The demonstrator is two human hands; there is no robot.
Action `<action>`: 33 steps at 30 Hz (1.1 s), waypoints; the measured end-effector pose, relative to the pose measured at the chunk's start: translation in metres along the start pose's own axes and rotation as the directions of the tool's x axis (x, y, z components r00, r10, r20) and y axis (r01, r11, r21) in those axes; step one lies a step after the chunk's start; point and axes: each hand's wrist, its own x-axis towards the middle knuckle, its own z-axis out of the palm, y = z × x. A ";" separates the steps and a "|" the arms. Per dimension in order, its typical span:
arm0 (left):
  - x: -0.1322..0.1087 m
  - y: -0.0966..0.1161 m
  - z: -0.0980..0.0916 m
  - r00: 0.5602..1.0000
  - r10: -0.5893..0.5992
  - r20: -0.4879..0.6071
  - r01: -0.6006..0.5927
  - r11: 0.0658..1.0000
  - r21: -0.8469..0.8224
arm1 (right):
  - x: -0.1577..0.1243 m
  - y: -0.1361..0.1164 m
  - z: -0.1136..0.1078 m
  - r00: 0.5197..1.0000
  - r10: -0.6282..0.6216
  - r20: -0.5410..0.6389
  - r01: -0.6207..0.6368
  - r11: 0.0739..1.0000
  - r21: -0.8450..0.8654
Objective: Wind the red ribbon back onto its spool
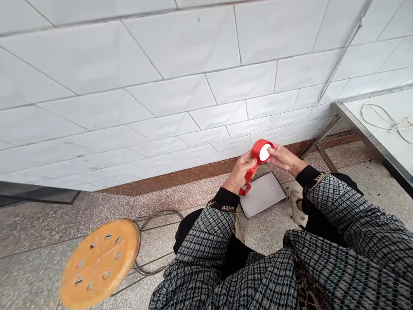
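A roll of red ribbon point(259, 147) with a white core is held up between both hands, in front of the tiled wall. My right hand point(284, 157) grips the roll from the right, its thumb at the white core. My left hand point(242, 170) is closed on the ribbon at the lower left of the roll, its thumb pressed on the strip. A loose ribbon end point(248, 182) hangs curled below my left hand. Beneath the hands, a flat whitish rectangular panel or box point(264, 196) with dark edges is on the floor between my feet.
A stool with a round orange seat point(100, 262) lies tipped over at the lower left, its metal legs pointing toward me. On the right stands a metal-edged table point(368, 133) with a white cable point(392, 122) on it. White wall tiles point(193, 43) rise ahead.
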 end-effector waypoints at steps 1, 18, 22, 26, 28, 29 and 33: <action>0.000 0.003 -0.001 1.000 -0.006 0.008 0.006 1.000 0.016 | 0.000 0.002 -0.001 1.000 0.021 0.009 -0.021 1.000 0.009; 0.006 0.002 -0.023 0.937 -0.323 0.131 0.326 0.945 0.000 | 0.001 -0.031 -0.014 0.988 0.069 0.140 0.064 0.639 -0.766; 0.008 -0.010 -0.019 0.931 -0.356 0.079 0.354 0.935 0.033 | 0.001 -0.029 -0.013 0.960 0.031 0.277 0.253 0.321 -0.913; 0.008 -0.010 -0.009 0.971 -0.238 -0.026 0.237 0.971 -0.023 | -0.001 -0.025 -0.011 0.962 -0.142 0.232 0.257 0.200 -0.945; 0.009 -0.006 -0.003 0.983 -0.165 -0.083 0.164 0.986 -0.022 | -0.002 -0.027 -0.012 0.963 -0.199 0.183 0.223 0.198 -0.955; 0.009 -0.004 0.000 0.986 -0.131 -0.098 0.131 0.991 -0.010 | -0.002 -0.027 -0.013 0.965 -0.210 0.158 0.202 0.209 -0.957; 0.010 0.001 0.007 0.987 -0.072 -0.143 0.079 0.996 0.042 | -0.004 -0.029 -0.018 0.978 -0.203 0.047 0.108 0.303 -0.947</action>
